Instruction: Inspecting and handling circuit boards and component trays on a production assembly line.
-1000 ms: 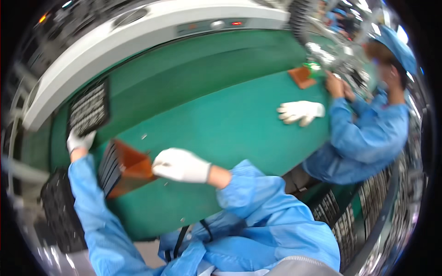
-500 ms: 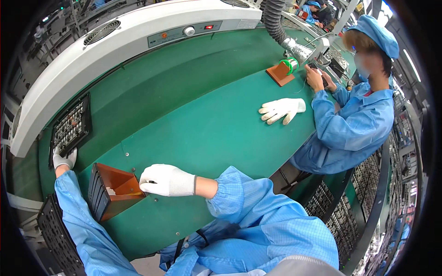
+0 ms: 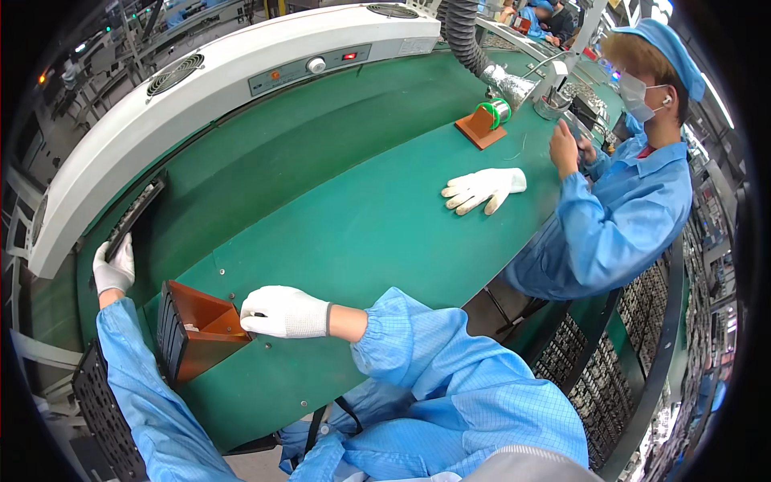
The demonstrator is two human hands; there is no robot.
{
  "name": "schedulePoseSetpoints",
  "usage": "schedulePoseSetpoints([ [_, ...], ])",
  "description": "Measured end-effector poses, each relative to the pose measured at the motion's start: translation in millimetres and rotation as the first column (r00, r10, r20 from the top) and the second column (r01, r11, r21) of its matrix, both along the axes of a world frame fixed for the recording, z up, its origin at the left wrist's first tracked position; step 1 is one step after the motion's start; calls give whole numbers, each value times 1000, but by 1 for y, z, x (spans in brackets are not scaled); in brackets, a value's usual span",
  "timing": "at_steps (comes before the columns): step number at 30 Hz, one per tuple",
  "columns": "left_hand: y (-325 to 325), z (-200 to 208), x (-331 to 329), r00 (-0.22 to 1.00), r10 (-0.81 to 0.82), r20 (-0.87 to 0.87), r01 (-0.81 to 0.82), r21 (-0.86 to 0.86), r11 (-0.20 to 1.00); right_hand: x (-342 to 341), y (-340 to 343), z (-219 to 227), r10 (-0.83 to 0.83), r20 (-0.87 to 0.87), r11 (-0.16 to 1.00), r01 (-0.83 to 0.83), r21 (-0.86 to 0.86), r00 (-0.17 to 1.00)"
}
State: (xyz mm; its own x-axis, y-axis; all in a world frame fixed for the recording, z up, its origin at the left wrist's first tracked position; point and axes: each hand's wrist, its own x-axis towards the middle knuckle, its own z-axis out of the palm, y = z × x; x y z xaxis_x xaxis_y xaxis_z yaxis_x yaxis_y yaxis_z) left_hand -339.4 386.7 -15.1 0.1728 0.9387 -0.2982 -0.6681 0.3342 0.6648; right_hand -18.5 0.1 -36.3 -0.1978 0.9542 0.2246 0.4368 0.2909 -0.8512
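Observation:
At the far left, my left hand [image 3: 115, 267] in a white glove grips the near end of a black tray [image 3: 136, 210] filled with small metallic parts. The tray is tilted up, so its face shows only as a thin slanting strip. My right hand [image 3: 285, 312], also white-gloved, hovers with curled fingers beside an orange-brown box [image 3: 210, 309] with dark ribbed panels on its left side. Whatever those fingers hold, if anything, is hidden. Inside the box lies a small pale thing.
A white glove [image 3: 483, 189] lies on the green bench [image 3: 353, 233]. Beyond it stand a brown holder [image 3: 480, 127] with a green-rimmed spool and a grey duct hose [image 3: 462, 36]. A white hood [image 3: 201, 80] arches over the back. At right, a co-worker [image 3: 618, 193] in blue handles a dark object.
My left hand has raised and tipped the tray, which lay flatter before. My right hand stays beside the box. The co-worker's hands have shifted slightly right.

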Motion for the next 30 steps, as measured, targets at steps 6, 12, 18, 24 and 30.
schedulePoseSetpoints([
  [6,-50,25,34,995,-9,95,16,-69,997,1,1,3,11,-32,1000,-10,14,999],
  [12,-139,73,29,930,-239,-279,334,372,866,9,8,-8,82,92,964,-103,247,992],
  [18,-248,139,-4,801,-390,454,397,84,914,17,10,0,114,27,991,-116,71,993],
  [24,-355,190,-70,990,-138,-41,144,296,944,13,2,15,91,-15,992,-92,-89,996],
  [30,-427,191,-113,656,381,-652,-7,499,867,17,-2,16,126,56,992,-124,-37,990],
])
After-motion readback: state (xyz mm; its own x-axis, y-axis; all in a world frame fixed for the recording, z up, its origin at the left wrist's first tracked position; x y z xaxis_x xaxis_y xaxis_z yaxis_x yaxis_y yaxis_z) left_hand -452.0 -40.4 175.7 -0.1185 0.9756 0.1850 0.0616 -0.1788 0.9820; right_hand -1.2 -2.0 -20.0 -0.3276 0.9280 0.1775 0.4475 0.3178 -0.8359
